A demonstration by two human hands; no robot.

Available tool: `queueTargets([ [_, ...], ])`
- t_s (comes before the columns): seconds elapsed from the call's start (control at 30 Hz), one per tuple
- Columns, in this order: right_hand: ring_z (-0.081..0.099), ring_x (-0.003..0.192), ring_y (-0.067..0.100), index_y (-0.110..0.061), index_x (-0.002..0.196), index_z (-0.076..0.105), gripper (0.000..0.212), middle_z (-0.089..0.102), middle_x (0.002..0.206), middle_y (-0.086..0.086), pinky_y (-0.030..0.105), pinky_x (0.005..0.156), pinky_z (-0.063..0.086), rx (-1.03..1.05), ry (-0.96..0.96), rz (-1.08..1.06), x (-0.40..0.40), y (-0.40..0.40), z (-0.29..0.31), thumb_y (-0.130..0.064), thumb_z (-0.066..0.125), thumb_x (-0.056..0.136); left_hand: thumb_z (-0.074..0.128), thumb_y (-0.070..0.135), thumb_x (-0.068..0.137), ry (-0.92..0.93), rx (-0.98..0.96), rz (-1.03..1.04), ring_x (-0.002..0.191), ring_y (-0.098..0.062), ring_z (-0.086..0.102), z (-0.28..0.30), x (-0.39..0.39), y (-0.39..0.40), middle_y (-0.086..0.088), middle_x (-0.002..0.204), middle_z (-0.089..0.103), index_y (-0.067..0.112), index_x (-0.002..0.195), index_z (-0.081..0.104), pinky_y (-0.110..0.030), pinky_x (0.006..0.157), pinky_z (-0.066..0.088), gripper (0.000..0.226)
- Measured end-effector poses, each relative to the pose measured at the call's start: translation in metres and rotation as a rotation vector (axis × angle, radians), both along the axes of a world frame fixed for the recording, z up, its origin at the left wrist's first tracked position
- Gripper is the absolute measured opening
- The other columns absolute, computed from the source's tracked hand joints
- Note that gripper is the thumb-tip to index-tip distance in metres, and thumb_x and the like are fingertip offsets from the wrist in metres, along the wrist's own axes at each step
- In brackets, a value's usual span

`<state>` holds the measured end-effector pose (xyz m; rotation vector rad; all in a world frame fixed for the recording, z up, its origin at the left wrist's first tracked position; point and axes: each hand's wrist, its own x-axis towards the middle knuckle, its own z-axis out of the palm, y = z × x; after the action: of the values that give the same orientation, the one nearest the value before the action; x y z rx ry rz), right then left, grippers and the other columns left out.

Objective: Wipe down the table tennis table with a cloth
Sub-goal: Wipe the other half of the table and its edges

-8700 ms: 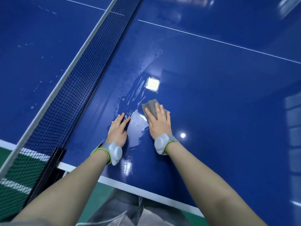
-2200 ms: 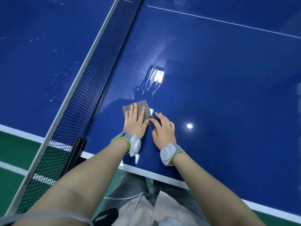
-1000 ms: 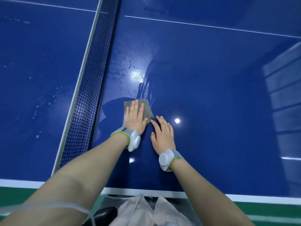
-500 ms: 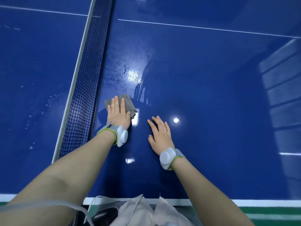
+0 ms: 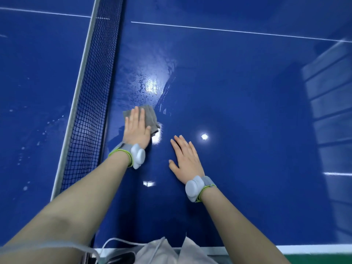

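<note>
A folded grey cloth (image 5: 151, 116) lies on the glossy blue table tennis table (image 5: 238, 101), close to the net. My left hand (image 5: 136, 128) presses flat on the cloth with straight fingers. My right hand (image 5: 185, 159) rests flat on the bare table surface to the right of it, fingers spread, holding nothing. A wet, streaky patch (image 5: 148, 86) shines just beyond the cloth. Both wrists carry grey bands with white sensors.
The black net (image 5: 93, 88) with its white top band runs away from me on the left, right beside the cloth. The table's white front edge (image 5: 312, 249) is near my body. A white centre line (image 5: 228, 31) crosses the far side. Water spots dot the left half.
Since 8.7 s ago the cloth passed from my right hand to my left. Over the last second my left hand slid the cloth left toward the net; my right hand stayed flat.
</note>
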<state>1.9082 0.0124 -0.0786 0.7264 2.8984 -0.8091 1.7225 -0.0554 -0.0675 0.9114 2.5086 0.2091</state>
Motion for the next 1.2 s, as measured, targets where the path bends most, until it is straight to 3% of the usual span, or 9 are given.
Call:
queueTargets([
  [0.2,0.025,0.137,0.020,-0.010,0.137,0.048,0.061,0.044,0.145,0.008,0.039,0.113,0.013,0.141,-0.055,-0.015,-0.019,0.007,-0.004,-0.037,0.037,0.083,0.029,0.025,0.100,0.033,-0.048,0.229,0.143,-0.025,-0.015,0.001,-0.011,0.010,-0.014,0.154,-0.015,0.005,0.146,-0.007,-0.042,0.113,-0.013,0.062],
  [0.3,0.032,0.137,0.023,-0.011,0.136,0.049,0.061,0.044,0.145,0.009,0.041,0.112,0.016,0.172,-0.087,0.001,-0.031,0.011,-0.007,-0.040,0.036,0.084,0.025,0.028,0.100,0.047,-0.060,0.112,0.142,-0.025,-0.018,-0.002,0.013,0.034,-0.014,0.154,-0.018,0.006,0.146,-0.009,-0.042,0.112,-0.014,0.061],
  [0.5,0.020,0.144,0.021,-0.001,0.144,0.033,0.069,0.032,0.152,0.010,0.028,0.116,-0.003,0.077,-0.055,-0.049,-0.050,0.025,-0.007,-0.041,0.040,0.089,0.026,0.027,0.101,-0.012,0.018,-0.113,0.143,-0.020,-0.015,-0.007,0.009,0.054,-0.010,0.155,-0.015,0.009,0.147,-0.005,-0.037,0.112,-0.014,0.058],
  [0.67,0.012,0.146,0.021,-0.001,0.148,0.022,0.077,0.021,0.156,0.009,0.023,0.115,-0.009,0.102,-0.041,-0.116,-0.066,0.037,-0.007,-0.047,0.022,0.086,0.028,0.025,0.100,0.039,-0.013,0.108,0.143,-0.024,-0.015,-0.005,-0.039,0.044,-0.013,0.154,-0.015,0.005,0.147,-0.004,-0.039,0.113,-0.012,0.060],
  [0.83,0.001,0.147,0.018,-0.004,0.150,0.015,0.066,0.011,0.159,0.006,0.027,0.116,-0.012,0.150,-0.067,-0.130,-0.086,0.049,-0.008,-0.032,0.041,0.097,0.029,0.027,0.099,0.055,-0.031,0.286,0.143,-0.025,-0.015,-0.003,-0.057,0.052,-0.015,0.155,-0.013,0.004,0.147,-0.004,-0.042,0.113,-0.013,0.062],
  [0.93,-0.002,0.147,0.019,-0.004,0.150,0.010,0.061,0.007,0.159,0.006,0.028,0.115,-0.013,0.171,-0.086,-0.109,-0.098,0.055,-0.008,-0.029,0.033,0.100,0.026,0.028,0.100,0.076,-0.045,0.136,0.142,-0.024,-0.016,-0.004,-0.041,0.074,-0.014,0.154,-0.016,0.005,0.147,-0.007,-0.043,0.113,-0.013,0.061],
  [1.07,0.000,0.147,0.021,-0.001,0.149,0.009,0.066,0.007,0.159,0.008,0.030,0.114,-0.012,0.219,-0.098,-0.096,-0.119,0.067,-0.011,-0.031,-0.002,0.092,0.024,0.026,0.101,0.062,-0.011,-0.117,0.143,-0.021,-0.016,-0.009,-0.031,0.091,-0.010,0.155,-0.015,0.009,0.147,-0.005,-0.040,0.113,-0.013,0.058],
  [1.2,-0.003,0.147,0.019,-0.003,0.150,0.008,0.055,0.005,0.159,0.007,0.029,0.114,-0.013,0.204,-0.095,-0.051,-0.128,0.079,-0.012,-0.027,0.021,0.102,0.025,0.025,0.101,0.078,0.008,-0.054,0.143,-0.020,-0.015,-0.010,-0.062,0.091,-0.009,0.155,-0.015,0.010,0.148,-0.004,-0.037,0.113,-0.013,0.057],
])
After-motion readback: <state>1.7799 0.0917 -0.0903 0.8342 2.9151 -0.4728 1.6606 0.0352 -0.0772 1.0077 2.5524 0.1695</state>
